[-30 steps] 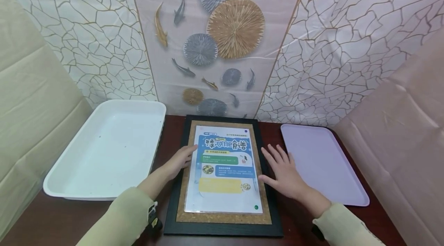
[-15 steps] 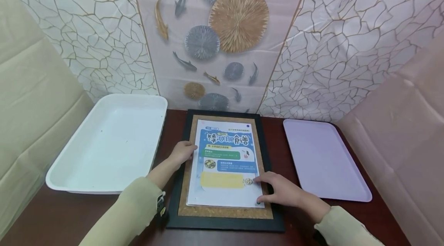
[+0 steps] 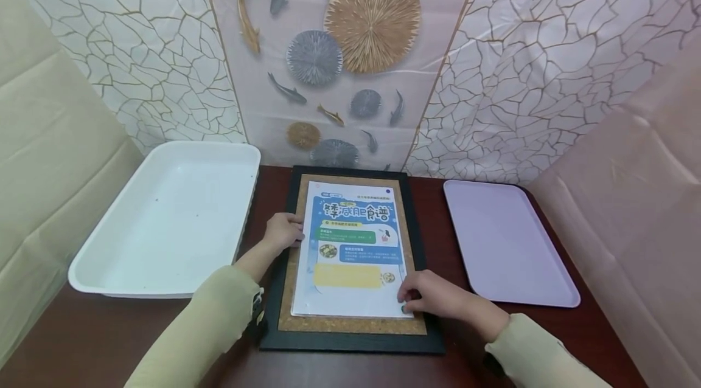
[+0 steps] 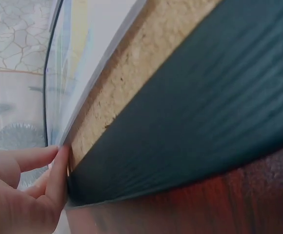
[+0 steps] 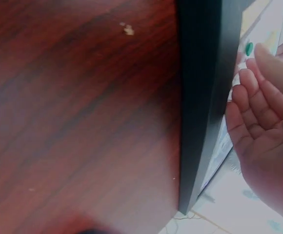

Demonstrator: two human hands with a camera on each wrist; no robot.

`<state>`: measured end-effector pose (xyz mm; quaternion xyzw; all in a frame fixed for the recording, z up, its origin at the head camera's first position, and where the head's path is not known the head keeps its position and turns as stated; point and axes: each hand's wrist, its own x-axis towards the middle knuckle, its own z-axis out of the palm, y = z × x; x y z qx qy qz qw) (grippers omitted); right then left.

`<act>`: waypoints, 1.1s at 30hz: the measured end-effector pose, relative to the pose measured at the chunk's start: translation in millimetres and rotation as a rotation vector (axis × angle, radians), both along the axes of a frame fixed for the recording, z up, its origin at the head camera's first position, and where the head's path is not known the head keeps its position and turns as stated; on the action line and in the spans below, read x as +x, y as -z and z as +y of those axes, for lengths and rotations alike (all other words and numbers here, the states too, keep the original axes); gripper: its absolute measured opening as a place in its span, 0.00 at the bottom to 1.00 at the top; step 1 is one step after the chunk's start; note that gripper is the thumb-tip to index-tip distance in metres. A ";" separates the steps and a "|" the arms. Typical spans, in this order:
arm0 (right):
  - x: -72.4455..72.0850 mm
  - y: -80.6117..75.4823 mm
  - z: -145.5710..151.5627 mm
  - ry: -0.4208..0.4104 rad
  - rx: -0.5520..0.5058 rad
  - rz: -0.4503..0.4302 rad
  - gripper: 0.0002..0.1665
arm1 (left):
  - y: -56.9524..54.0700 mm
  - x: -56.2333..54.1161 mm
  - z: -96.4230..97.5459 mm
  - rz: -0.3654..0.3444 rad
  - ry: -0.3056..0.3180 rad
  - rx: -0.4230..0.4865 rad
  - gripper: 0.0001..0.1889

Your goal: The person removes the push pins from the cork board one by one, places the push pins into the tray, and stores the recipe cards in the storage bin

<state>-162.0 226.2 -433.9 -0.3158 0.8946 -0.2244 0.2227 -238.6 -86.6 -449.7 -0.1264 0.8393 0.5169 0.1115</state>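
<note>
A printed poster sheet (image 3: 356, 251), blue at the top with green and yellow boxes, lies on a black-framed cork board (image 3: 353, 325). My left hand (image 3: 281, 232) is at its left edge. In the left wrist view, thumb and fingertip of that left hand (image 4: 31, 187) meet on the sheet's edge, pinching it. At the lower right corner, my right hand (image 3: 429, 294) touches the sheet with loosely bent fingers. The right wrist view has this right hand (image 5: 263, 112) with its thumb tip beside a green dot (image 5: 249, 48) printed on the sheet.
On the left stands a deep white tray (image 3: 175, 224). A flat lilac tray (image 3: 509, 242) lies to the right. Both share the dark red wooden table (image 3: 462, 339) with the board. A patterned curtain (image 3: 378, 102) hangs behind, and cream padded panels (image 3: 49, 181) flank the sides.
My right hand came down from the sheet's right side to its lower right corner, its spread fingers bending. My left fingers drew in at the left edge. The sheet stays on the board.
</note>
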 end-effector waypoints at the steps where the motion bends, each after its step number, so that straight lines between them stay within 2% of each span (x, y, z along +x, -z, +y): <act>1: -0.6 -0.5 -1.7 0.000 0.009 -0.001 0.02 | 0.5 -0.6 -0.7 -0.001 -0.006 0.003 0.22; 4: -3.5 -1.8 -5.9 -0.006 0.028 0.000 0.01 | 1.2 -2.0 -2.7 0.001 -0.011 0.013 0.22; 14: -14.6 -9.3 -14.1 -0.050 0.099 -0.031 0.09 | -0.8 -3.8 -7.1 0.036 -0.010 0.033 0.22; 27: -20.3 -13.0 -18.7 -0.072 0.175 -0.196 0.10 | 4.7 -0.3 -2.6 0.038 -0.020 0.040 0.22; 33: -20.0 -12.1 -19.1 -0.072 0.202 -0.234 0.10 | 8.6 1.6 -1.2 0.031 -0.019 0.040 0.22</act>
